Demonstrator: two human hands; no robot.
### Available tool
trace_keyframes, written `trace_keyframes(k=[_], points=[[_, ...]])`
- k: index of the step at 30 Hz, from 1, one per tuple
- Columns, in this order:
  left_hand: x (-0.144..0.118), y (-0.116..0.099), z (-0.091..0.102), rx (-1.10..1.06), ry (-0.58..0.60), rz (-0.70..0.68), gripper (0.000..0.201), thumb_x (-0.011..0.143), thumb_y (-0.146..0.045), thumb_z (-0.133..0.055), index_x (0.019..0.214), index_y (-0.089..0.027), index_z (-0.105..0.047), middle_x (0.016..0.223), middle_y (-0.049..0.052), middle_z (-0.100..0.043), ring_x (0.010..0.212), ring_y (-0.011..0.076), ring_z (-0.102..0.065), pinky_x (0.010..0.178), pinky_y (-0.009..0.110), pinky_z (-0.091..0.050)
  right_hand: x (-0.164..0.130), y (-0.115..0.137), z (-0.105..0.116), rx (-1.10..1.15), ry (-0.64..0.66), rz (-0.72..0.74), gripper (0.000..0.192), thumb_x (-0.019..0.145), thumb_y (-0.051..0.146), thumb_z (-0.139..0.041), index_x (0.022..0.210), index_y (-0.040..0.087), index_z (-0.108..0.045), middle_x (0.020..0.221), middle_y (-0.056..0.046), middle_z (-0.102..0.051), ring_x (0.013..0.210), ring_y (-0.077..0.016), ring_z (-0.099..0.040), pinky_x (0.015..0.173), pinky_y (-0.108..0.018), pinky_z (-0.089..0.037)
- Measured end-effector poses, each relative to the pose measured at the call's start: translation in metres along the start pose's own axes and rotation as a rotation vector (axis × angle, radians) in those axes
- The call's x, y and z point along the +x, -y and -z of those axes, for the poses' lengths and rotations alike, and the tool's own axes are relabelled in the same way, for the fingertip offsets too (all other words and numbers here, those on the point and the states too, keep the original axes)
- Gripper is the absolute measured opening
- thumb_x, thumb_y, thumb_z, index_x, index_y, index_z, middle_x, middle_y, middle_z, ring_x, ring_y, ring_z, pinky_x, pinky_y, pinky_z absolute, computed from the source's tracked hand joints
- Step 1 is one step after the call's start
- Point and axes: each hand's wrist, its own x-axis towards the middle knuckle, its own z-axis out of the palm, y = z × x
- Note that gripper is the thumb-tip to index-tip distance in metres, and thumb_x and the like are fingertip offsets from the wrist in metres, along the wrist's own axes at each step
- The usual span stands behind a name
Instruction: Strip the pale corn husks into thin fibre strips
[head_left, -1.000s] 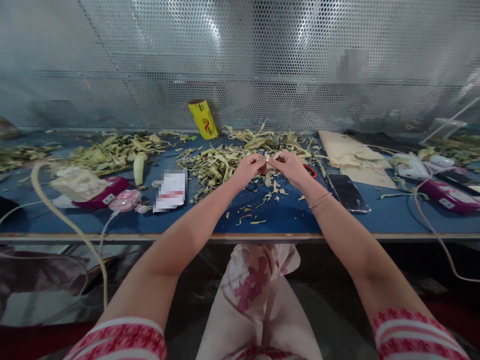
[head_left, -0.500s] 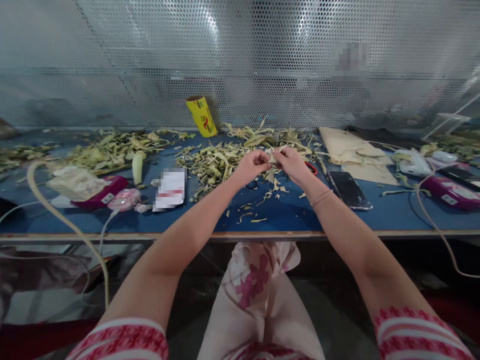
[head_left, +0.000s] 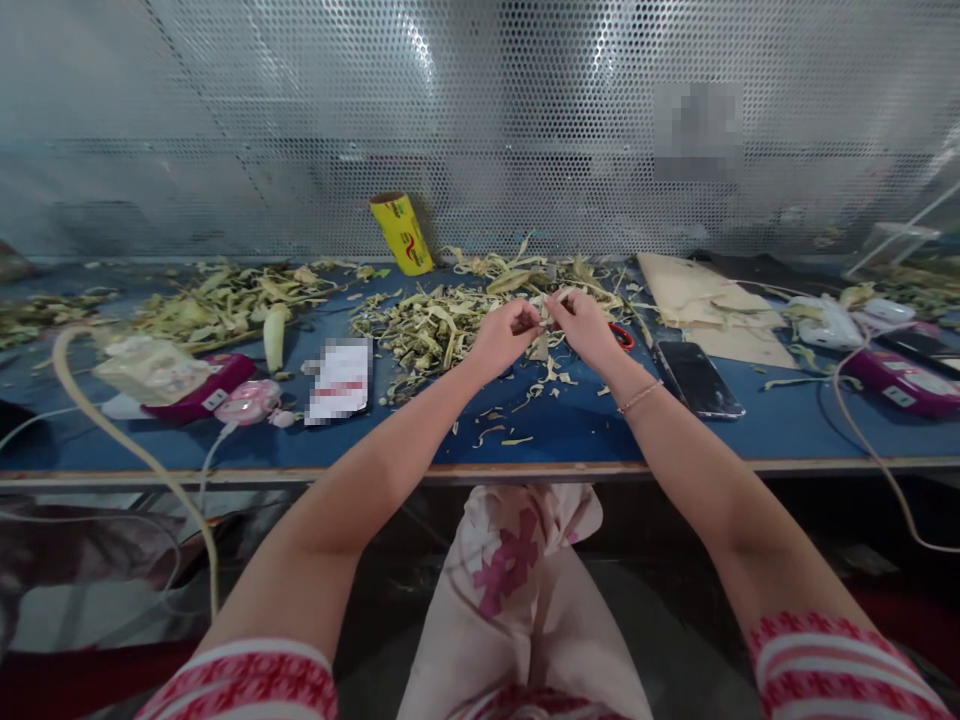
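My left hand (head_left: 508,333) and my right hand (head_left: 583,325) meet over the middle of the blue table (head_left: 570,430), fingers pinched on a small pale husk piece (head_left: 543,311) held between them. Just behind and to the left of the hands lies a pile of green-yellow husk strips (head_left: 435,325). Small scraps (head_left: 517,400) are scattered on the table under the hands. A thin bracelet sits on my right wrist. Red scissors handles (head_left: 622,337) show partly behind my right hand.
A yellow roll (head_left: 402,234) leans against the perforated metal wall. A black phone (head_left: 697,378) and cardboard (head_left: 697,296) lie at the right, a magenta device (head_left: 904,386) with a cable further right. At the left are another husk pile (head_left: 225,295), a magenta box (head_left: 202,385), a pink item (head_left: 246,400).
Both hands have stayed together on the husk piece, shifting slightly away from me toward the pile. Little else has changed.
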Motion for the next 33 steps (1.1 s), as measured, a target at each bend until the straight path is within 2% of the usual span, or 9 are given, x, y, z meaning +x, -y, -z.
trace_keyframes(k=[8,14,21,26,30,33], points=[[-0.001,-0.003,0.002,-0.021,-0.01,0.022,0.018,0.071,-0.017,-0.068,0.073,-0.018,-0.05,0.066,-0.002,-0.055,0.063,0.0092,-0.052,0.063,0.023,-0.043,-0.002,0.006,0.001,0.018,-0.008,0.018,0.035,0.077,0.053,-0.065,0.073,0.022,-0.05,0.07,0.0,-0.051,0.063,-0.0139,-0.05,0.063,-0.031,-0.042],[0.003,0.003,0.002,-0.115,-0.033,0.057,0.021,0.07,-0.018,-0.069,0.073,-0.017,-0.048,0.067,-0.003,-0.055,0.067,0.0097,-0.056,0.069,0.024,-0.046,-0.004,0.005,-0.002,0.195,0.019,-0.033,0.039,0.072,0.056,-0.068,0.071,0.021,-0.049,0.068,0.001,-0.051,0.062,-0.0113,-0.047,0.06,-0.027,-0.042],[0.006,0.011,0.001,-0.25,-0.03,0.111,0.022,0.069,-0.017,-0.072,0.074,-0.016,-0.051,0.07,-0.001,-0.059,0.069,0.0102,-0.059,0.076,0.028,-0.05,-0.005,0.005,-0.003,0.269,0.065,-0.039,0.038,0.066,0.052,-0.072,0.069,0.02,-0.051,0.066,0.002,-0.052,0.061,-0.0108,-0.049,0.06,-0.027,-0.04],[0.004,0.01,-0.001,-0.342,-0.029,0.159,0.022,0.067,-0.016,-0.073,0.077,-0.015,-0.053,0.068,-0.002,-0.06,0.067,0.0089,-0.06,0.076,0.028,-0.052,-0.004,0.005,-0.002,0.207,0.055,-0.002,0.034,0.069,0.047,-0.07,0.069,0.021,-0.049,0.069,0.002,-0.053,0.064,-0.0111,-0.05,0.062,-0.028,-0.043],[0.003,0.005,-0.003,-0.445,-0.038,0.256,0.021,0.069,-0.015,-0.072,0.076,-0.014,-0.052,0.069,-0.002,-0.061,0.068,0.0095,-0.063,0.078,0.03,-0.054,-0.005,0.007,-0.001,0.098,0.054,0.071,0.03,0.073,0.041,-0.066,0.066,0.021,-0.045,0.076,0.001,-0.055,0.069,-0.0122,-0.051,0.067,-0.029,-0.045],[0.002,0.002,-0.002,-0.49,-0.039,0.314,0.02,0.069,-0.013,-0.072,0.076,-0.013,-0.054,0.07,-0.001,-0.062,0.069,0.0096,-0.064,0.08,0.031,-0.054,-0.005,0.008,0.0,0.035,0.051,0.061,0.025,0.074,0.037,-0.063,0.066,0.021,-0.046,0.074,0.0,-0.056,0.069,-0.0135,-0.052,0.068,-0.03,-0.044]])
